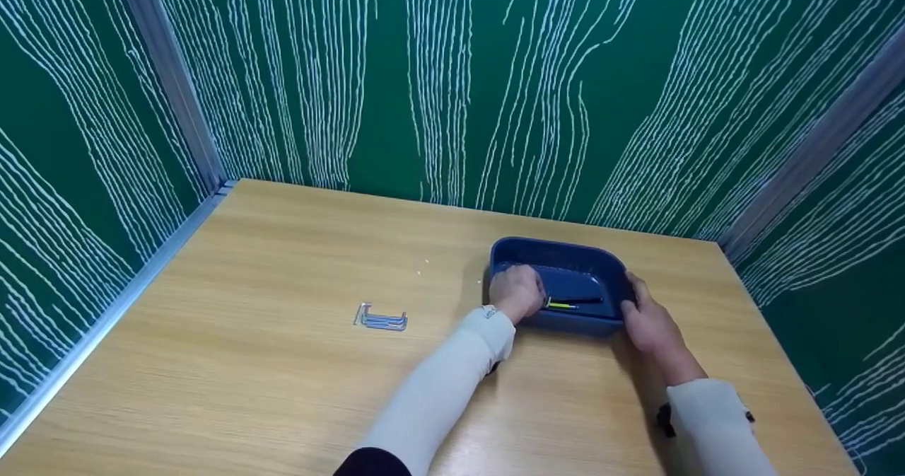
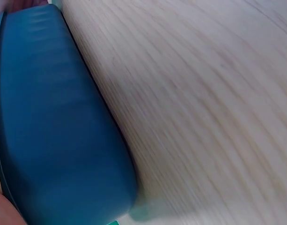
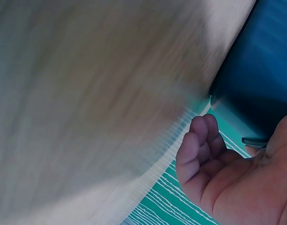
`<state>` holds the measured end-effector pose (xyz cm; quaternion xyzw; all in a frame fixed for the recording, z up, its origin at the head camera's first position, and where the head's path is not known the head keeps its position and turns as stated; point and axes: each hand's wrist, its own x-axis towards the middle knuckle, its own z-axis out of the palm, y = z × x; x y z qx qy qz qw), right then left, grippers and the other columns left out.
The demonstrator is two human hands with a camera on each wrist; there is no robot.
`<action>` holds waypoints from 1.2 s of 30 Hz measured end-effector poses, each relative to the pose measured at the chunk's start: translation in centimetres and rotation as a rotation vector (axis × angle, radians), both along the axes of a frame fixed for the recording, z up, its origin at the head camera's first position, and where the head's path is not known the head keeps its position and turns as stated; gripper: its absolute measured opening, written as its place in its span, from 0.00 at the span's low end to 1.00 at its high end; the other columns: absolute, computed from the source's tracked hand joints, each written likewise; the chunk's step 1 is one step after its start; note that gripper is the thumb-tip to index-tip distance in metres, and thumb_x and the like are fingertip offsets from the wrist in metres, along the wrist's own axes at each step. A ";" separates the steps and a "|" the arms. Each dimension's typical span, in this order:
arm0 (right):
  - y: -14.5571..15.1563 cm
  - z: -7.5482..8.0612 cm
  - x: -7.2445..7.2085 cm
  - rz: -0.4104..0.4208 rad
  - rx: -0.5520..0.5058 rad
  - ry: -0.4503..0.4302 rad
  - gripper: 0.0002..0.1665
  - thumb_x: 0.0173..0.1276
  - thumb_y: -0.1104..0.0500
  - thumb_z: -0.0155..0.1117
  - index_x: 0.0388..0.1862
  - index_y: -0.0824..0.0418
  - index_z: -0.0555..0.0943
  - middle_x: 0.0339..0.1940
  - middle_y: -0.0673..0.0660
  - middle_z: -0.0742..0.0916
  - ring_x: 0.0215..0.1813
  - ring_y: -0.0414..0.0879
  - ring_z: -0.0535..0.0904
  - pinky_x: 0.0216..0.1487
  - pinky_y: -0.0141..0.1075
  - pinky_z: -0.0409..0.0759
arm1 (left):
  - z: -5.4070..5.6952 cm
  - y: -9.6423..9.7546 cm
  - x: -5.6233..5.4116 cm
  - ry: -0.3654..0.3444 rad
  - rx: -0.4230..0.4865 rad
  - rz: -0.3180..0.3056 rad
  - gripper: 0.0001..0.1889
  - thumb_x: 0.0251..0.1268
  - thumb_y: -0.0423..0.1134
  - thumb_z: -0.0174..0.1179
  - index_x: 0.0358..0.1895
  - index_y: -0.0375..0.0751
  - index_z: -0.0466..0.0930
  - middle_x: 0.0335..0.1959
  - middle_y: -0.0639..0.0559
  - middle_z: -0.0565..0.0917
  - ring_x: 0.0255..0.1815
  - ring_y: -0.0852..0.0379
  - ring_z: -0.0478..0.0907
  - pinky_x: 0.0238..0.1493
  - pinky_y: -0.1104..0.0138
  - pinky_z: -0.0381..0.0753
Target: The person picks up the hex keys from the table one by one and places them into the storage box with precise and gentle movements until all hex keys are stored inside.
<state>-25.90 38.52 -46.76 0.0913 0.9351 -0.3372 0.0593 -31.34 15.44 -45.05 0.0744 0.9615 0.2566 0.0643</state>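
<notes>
A dark blue plastic bin (image 1: pixel 565 246) stands on the wooden table. My left hand (image 1: pixel 517 292) reaches down inside its left part, the back of the hand up and the fingertips hidden. Close beside that hand, on the bin's floor, lie a yellow-green pen-like item (image 1: pixel 563 305) and a thin dark stick-like item (image 1: pixel 587 299). I cannot tell whether the left fingers hold anything. My right hand (image 1: pixel 654 324) grips the bin's right rim between thumb and forefinger. In the right wrist view its other fingers (image 3: pixel 189 152) curl loosely outside the wall.
Several L-shaped hex keys (image 1: pixel 384 322) lie together on the table (image 1: pixel 283 391), left of the bin. Tiny pale bits (image 1: pixel 418 273) are scattered between them and the bin. Green panels (image 1: pixel 385 108) with white wavy lines enclose the table at the back and sides.
</notes>
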 end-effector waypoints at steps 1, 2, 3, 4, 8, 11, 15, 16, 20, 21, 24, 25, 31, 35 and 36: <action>0.0 0.0 0.0 -0.001 -0.003 -0.001 0.35 0.79 0.47 0.28 0.78 0.43 0.31 0.79 0.67 0.44 0.77 0.70 0.40 0.70 0.67 0.43 | 0.0 0.0 0.0 0.002 -0.007 0.004 0.11 0.61 0.45 0.62 0.19 0.56 0.81 0.22 0.62 0.80 0.28 0.60 0.76 0.36 0.66 0.76; 0.0 0.0 0.0 -0.001 -0.003 -0.001 0.35 0.79 0.46 0.28 0.78 0.43 0.31 0.79 0.67 0.44 0.77 0.70 0.40 0.70 0.68 0.43 | 0.0 0.1 0.0 0.003 -0.017 0.009 0.13 0.62 0.44 0.61 0.18 0.56 0.80 0.20 0.62 0.79 0.28 0.60 0.75 0.35 0.66 0.75; -0.1 0.0 -0.1 0.000 -0.005 -0.001 0.35 0.79 0.46 0.28 0.78 0.43 0.31 0.79 0.67 0.43 0.77 0.70 0.40 0.70 0.68 0.43 | 0.1 0.1 0.0 0.002 -0.026 0.015 0.15 0.62 0.44 0.61 0.16 0.55 0.79 0.19 0.61 0.78 0.27 0.59 0.75 0.33 0.66 0.74; -0.1 0.0 -0.1 -0.001 -0.007 -0.002 0.35 0.79 0.46 0.28 0.78 0.43 0.31 0.79 0.66 0.43 0.77 0.70 0.39 0.70 0.68 0.43 | 0.1 0.2 0.0 0.000 -0.034 0.024 0.16 0.63 0.44 0.60 0.15 0.54 0.77 0.17 0.61 0.77 0.25 0.59 0.75 0.30 0.66 0.72; -0.2 0.0 0.0 -0.006 -0.021 -0.010 0.35 0.79 0.45 0.28 0.78 0.41 0.30 0.79 0.64 0.42 0.77 0.69 0.38 0.70 0.68 0.42 | 0.0 0.4 0.0 -0.001 -0.063 0.049 0.21 0.66 0.43 0.57 0.12 0.51 0.71 0.14 0.58 0.73 0.22 0.57 0.74 0.25 0.66 0.67; -0.2 -0.1 0.0 -0.005 -0.021 -0.007 0.35 0.79 0.46 0.29 0.78 0.41 0.31 0.79 0.65 0.42 0.77 0.69 0.39 0.70 0.67 0.43 | -0.2 0.5 -0.1 0.004 -0.084 0.043 0.20 0.66 0.44 0.57 0.13 0.52 0.73 0.17 0.59 0.76 0.24 0.58 0.76 0.27 0.66 0.71; 0.0 -0.2 0.0 0.012 0.023 0.015 0.35 0.78 0.47 0.28 0.79 0.46 0.32 0.78 0.68 0.45 0.76 0.71 0.42 0.70 0.67 0.45 | -0.3 0.4 -0.3 0.022 -0.094 0.010 0.13 0.61 0.45 0.61 0.18 0.58 0.80 0.26 0.64 0.83 0.32 0.62 0.79 0.38 0.68 0.78; 0.0 -0.3 0.0 0.014 0.036 0.020 0.35 0.78 0.47 0.28 0.79 0.47 0.33 0.78 0.69 0.46 0.76 0.71 0.43 0.69 0.67 0.46 | -0.3 0.3 -0.4 0.026 -0.085 0.004 0.11 0.60 0.45 0.62 0.20 0.60 0.81 0.28 0.66 0.83 0.34 0.62 0.80 0.40 0.68 0.78; 0.1 -0.3 0.1 0.011 0.035 0.012 0.35 0.78 0.47 0.28 0.79 0.47 0.33 0.78 0.69 0.45 0.76 0.71 0.42 0.69 0.67 0.46 | -0.5 0.1 -0.2 0.045 -0.006 -0.008 0.07 0.57 0.44 0.65 0.24 0.62 0.82 0.30 0.66 0.82 0.35 0.62 0.78 0.42 0.67 0.78; 0.1 -0.2 0.1 0.009 0.032 0.010 0.35 0.78 0.47 0.28 0.79 0.47 0.33 0.78 0.69 0.45 0.76 0.71 0.42 0.69 0.68 0.46 | -0.5 0.0 -0.2 0.051 0.016 -0.009 0.06 0.56 0.43 0.66 0.25 0.62 0.82 0.30 0.66 0.82 0.35 0.62 0.78 0.42 0.67 0.78; 0.1 -0.2 0.1 0.010 0.023 0.005 0.35 0.78 0.47 0.28 0.79 0.46 0.33 0.78 0.68 0.44 0.76 0.71 0.41 0.69 0.68 0.45 | -0.8 -0.1 0.0 0.069 0.068 -0.021 0.04 0.55 0.45 0.68 0.30 0.61 0.82 0.32 0.64 0.82 0.36 0.61 0.77 0.43 0.66 0.78; 0.1 -0.2 0.1 0.010 0.020 0.003 0.35 0.78 0.47 0.28 0.79 0.45 0.33 0.79 0.68 0.44 0.77 0.71 0.41 0.69 0.68 0.45 | -0.9 -0.2 0.0 0.076 0.079 -0.026 0.04 0.55 0.46 0.68 0.32 0.61 0.82 0.33 0.64 0.83 0.36 0.61 0.77 0.44 0.65 0.78; 0.2 -0.1 0.0 0.011 -0.003 -0.010 0.35 0.78 0.46 0.27 0.78 0.42 0.31 0.79 0.67 0.42 0.77 0.70 0.39 0.70 0.68 0.43 | -1.1 -0.5 0.1 0.125 0.127 -0.059 0.09 0.55 0.49 0.68 0.39 0.63 0.82 0.35 0.66 0.83 0.37 0.63 0.77 0.45 0.66 0.78; 0.1 0.0 0.0 0.011 -0.009 -0.019 0.35 0.78 0.45 0.27 0.78 0.42 0.31 0.79 0.67 0.42 0.77 0.70 0.39 0.69 0.68 0.43 | -1.1 -0.9 0.1 0.157 0.190 -0.098 0.10 0.57 0.48 0.67 0.43 0.62 0.81 0.38 0.66 0.83 0.40 0.65 0.78 0.48 0.68 0.78; 0.1 0.1 -0.1 0.009 -0.005 -0.019 0.35 0.78 0.45 0.27 0.78 0.42 0.31 0.79 0.67 0.42 0.77 0.70 0.39 0.69 0.68 0.43 | -1.1 -1.0 0.1 0.164 0.210 -0.112 0.11 0.58 0.48 0.67 0.44 0.62 0.81 0.39 0.66 0.83 0.41 0.65 0.78 0.49 0.68 0.78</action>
